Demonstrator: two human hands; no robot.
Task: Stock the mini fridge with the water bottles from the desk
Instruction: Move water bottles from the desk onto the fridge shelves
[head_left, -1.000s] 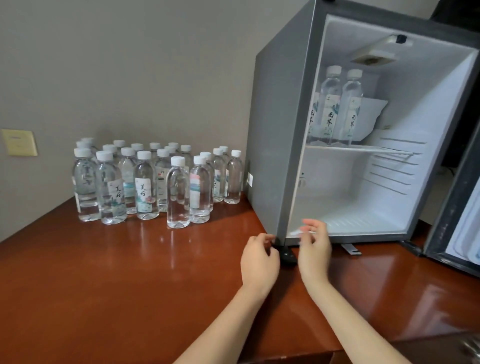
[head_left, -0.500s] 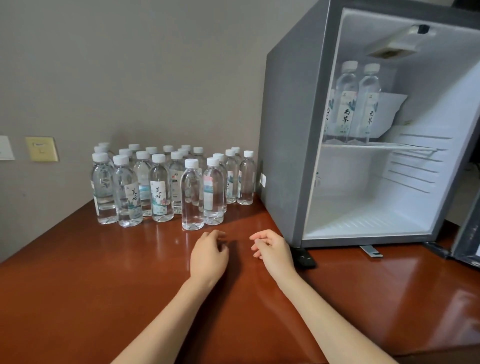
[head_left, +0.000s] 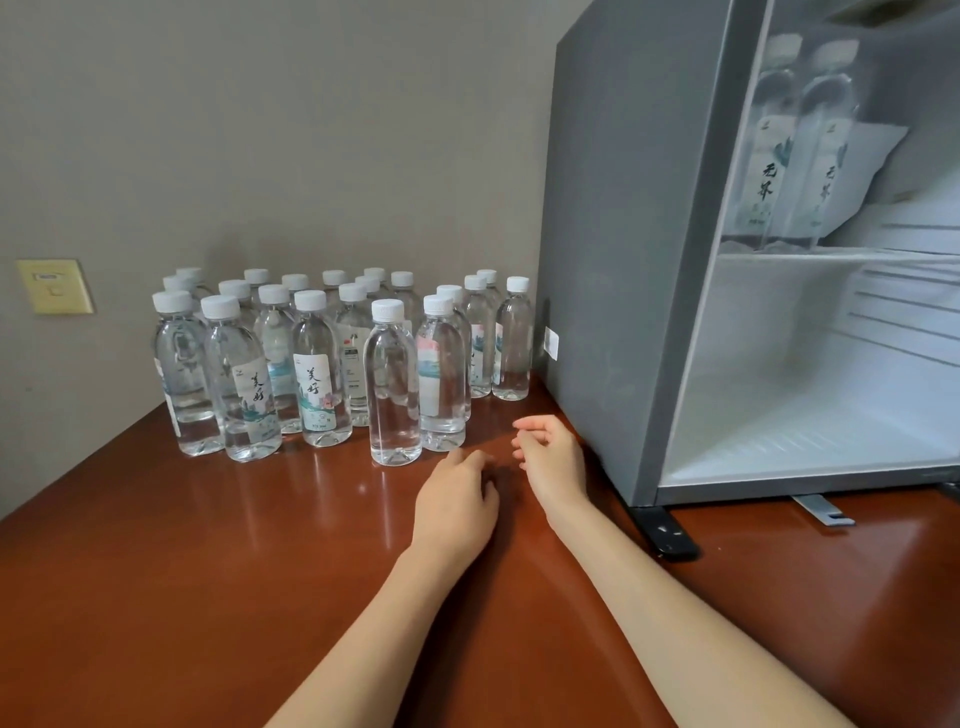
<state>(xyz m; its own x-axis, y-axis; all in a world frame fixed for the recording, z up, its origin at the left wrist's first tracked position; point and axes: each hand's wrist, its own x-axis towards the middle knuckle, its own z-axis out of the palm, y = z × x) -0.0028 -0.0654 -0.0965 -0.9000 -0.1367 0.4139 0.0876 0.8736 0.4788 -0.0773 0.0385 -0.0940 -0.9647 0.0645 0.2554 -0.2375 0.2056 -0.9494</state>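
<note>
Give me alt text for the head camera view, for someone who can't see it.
A person's left hand and right hand, both empty, are just short of a cluster of capped water bottles standing on a brown desk. Beside them an open mini fridge holds two bottles upright on its upper shelf.

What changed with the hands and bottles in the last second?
The left hand and right hand moved left from the front edge of the grey mini fridge toward the clear plastic water bottles on the brown wooden desk, holding nothing. Those and the two shelved bottles stayed put.
</note>
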